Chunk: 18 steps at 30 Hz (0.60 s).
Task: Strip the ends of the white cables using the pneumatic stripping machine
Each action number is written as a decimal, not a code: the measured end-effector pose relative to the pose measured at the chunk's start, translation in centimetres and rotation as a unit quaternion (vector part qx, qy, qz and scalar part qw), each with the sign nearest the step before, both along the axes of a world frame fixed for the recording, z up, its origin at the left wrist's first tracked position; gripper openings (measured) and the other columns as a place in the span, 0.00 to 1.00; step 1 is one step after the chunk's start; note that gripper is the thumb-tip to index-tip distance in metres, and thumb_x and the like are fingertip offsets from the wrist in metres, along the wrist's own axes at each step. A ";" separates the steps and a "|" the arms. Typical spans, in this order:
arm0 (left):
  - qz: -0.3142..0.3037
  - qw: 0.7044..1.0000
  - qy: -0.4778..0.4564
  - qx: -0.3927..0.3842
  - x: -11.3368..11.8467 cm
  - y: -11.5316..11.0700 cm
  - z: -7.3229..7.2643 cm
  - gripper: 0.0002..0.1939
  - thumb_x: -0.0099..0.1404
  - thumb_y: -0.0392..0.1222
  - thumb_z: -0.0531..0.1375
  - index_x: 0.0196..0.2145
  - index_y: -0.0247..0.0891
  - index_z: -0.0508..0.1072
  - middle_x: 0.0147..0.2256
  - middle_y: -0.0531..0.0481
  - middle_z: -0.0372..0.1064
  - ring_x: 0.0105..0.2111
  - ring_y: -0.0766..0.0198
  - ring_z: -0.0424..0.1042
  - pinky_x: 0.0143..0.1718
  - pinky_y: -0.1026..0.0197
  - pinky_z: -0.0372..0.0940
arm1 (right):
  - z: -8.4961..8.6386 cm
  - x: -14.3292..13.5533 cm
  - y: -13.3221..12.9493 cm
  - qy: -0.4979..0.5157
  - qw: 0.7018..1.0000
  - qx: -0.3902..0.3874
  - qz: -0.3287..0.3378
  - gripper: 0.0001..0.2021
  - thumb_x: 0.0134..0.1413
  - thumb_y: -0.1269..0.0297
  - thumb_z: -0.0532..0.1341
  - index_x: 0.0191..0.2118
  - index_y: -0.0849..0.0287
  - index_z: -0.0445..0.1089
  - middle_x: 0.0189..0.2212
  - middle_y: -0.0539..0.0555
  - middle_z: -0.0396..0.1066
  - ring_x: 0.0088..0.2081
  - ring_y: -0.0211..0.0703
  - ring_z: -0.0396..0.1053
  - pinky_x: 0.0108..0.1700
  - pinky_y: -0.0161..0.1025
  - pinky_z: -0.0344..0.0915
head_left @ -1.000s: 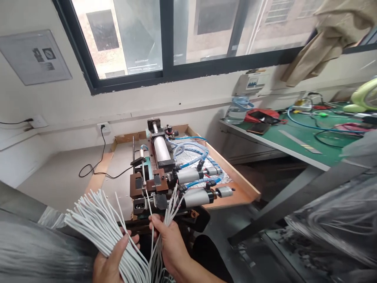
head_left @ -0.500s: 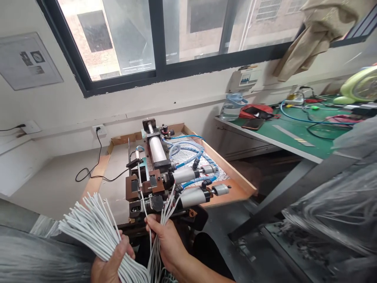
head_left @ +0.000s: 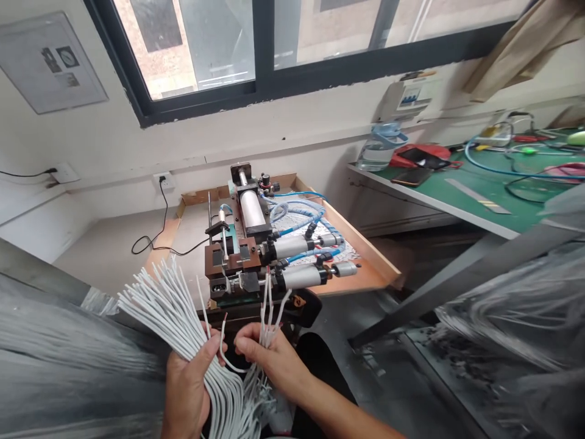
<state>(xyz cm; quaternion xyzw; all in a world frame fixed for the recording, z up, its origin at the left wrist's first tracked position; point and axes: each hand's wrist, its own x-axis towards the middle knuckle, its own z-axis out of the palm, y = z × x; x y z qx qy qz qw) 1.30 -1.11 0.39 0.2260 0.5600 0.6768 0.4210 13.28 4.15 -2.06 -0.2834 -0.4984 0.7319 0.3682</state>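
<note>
In the head view, the left hand [head_left: 189,372], thumb laid across, clasps a thick bundle of thin white plastic-coated wires [head_left: 159,305] before the near edge of the grey flat-topped desk [head_left: 114,256]; the right hand [head_left: 281,361], apart, angles inward, closed round a smaller white wire bunch [head_left: 269,317]. Likely light, springy and smooth, both suit gripping below the tips.

Left hand [head_left: 189,378] and right hand [head_left: 276,360] were both bare; right forearm [head_left: 338,399] bare as far as visible. Plain black legwear [head_left: 320,360] covered the knee, fabric detail unclear.
</note>
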 end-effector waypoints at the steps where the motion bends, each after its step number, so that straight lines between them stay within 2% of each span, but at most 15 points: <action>1: -0.005 1.000 0.010 0.000 0.0 -0.3 0.0 0.10 0.48 0.35 0.61 0.31 0.37 0.67 0.22 0.56 0.66 0.20 0.68 0.63 0.24 0.64 0.58 | 0.4 0.1 0.2 0.006 1.000 0.009 -0.002 0.11 0.44 0.59 0.59 0.25 0.64 0.67 0.19 0.48 0.61 0.22 0.33 0.55 0.26 0.32 0.52; 6: -0.050 0.997 0.058 -0.011 0.1 -1.3 -0.5 0.10 0.45 0.35 0.62 0.29 0.37 0.68 0.23 0.54 0.67 0.21 0.67 0.63 0.24 0.63 0.58 | 1.8 0.7 0.6 -0.010 0.997 0.066 0.027 0.11 0.48 0.58 0.55 0.25 0.63 0.62 0.16 0.46 0.57 0.19 0.31 0.54 0.23 0.30 0.52; 14: -0.140 0.983 0.114 -0.021 0.0 -2.3 -0.7 0.07 0.48 0.37 0.61 0.29 0.41 0.69 0.22 0.55 0.66 0.22 0.64 0.63 0.27 0.60 0.59 | 1.6 1.6 -0.4 -0.080 0.988 0.126 0.044 0.11 0.48 0.65 0.53 0.19 0.63 0.61 0.13 0.45 0.55 0.18 0.30 0.52 0.20 0.29 0.49; 16: -0.168 0.978 0.126 -0.022 0.2 -2.4 -0.4 0.07 0.47 0.37 0.61 0.27 0.41 0.70 0.21 0.54 0.66 0.22 0.63 0.63 0.26 0.60 0.59 | 1.6 1.4 -1.1 -0.048 0.991 0.114 0.046 0.10 0.45 0.68 0.53 0.18 0.63 0.60 0.13 0.45 0.56 0.17 0.29 0.51 0.20 0.29 0.48; 18: -0.198 0.971 0.135 -0.021 0.6 -2.5 -0.1 0.03 0.46 0.38 0.61 0.23 0.39 0.71 0.19 0.52 0.65 0.19 0.64 0.61 0.23 0.60 0.57 | 1.6 1.0 -2.0 0.013 0.997 0.057 0.042 0.09 0.42 0.70 0.52 0.16 0.62 0.58 0.12 0.45 0.55 0.16 0.30 0.52 0.19 0.29 0.48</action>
